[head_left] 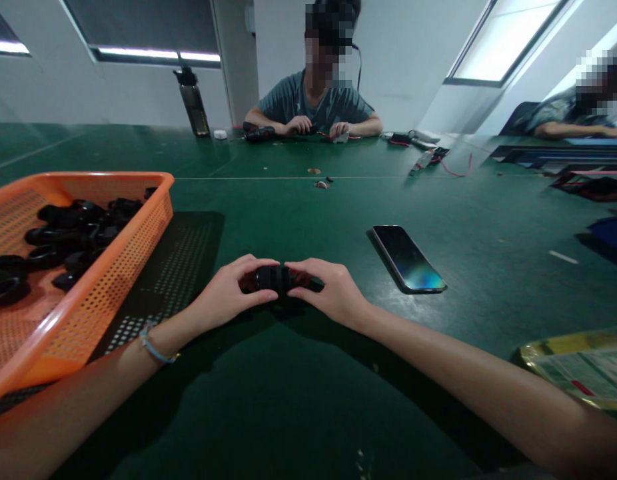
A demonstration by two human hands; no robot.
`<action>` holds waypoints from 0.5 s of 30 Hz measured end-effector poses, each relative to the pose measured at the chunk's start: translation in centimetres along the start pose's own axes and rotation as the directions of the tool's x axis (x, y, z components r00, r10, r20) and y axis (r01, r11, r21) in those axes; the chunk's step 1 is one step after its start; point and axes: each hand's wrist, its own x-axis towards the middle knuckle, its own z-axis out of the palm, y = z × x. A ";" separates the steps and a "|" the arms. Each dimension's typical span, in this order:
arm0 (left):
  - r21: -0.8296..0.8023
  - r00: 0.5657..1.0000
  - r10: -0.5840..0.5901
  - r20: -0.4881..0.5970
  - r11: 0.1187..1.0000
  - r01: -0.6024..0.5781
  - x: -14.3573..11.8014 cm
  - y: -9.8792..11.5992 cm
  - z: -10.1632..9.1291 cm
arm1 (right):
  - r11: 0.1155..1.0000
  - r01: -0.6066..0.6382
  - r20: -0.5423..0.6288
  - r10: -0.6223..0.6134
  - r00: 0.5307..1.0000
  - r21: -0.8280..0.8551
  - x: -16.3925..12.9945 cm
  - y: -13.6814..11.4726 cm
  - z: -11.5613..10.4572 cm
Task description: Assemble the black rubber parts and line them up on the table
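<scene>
A small black cylindrical part (pixel 273 277) sits between both my hands, just above the green table (pixel 298 393). My left hand (pixel 228 293) grips its left end with thumb and fingers. My right hand (pixel 333 290) grips its right end the same way. Much of the part is hidden by my fingers. A thin bracelet (pixel 153 347) circles my left wrist.
An orange mesh basket (pixel 113 267) holding several black ring parts (pixel 73 230) stands at the left. A phone (pixel 407 259) lies face up to the right. A yellow packet (pixel 578 363) is at the right edge. Across the table a person (pixel 316 103) works; a dark bottle (pixel 193 103) stands nearby.
</scene>
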 end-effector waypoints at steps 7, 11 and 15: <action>-0.010 1.000 0.020 -0.006 1.000 -0.020 0.0 -0.4 0.0 | 1.000 0.008 0.001 -0.008 1.000 0.020 0.0 0.2 0.0; -0.016 1.000 0.021 -0.005 1.000 -0.021 0.0 -0.4 0.0 | 1.000 0.023 -0.006 -0.023 1.000 0.015 0.0 0.3 0.0; -0.005 1.000 0.006 -0.002 1.000 -0.006 0.0 -0.2 0.0 | 1.000 0.024 -0.029 -0.024 0.999 -0.003 0.0 0.3 0.1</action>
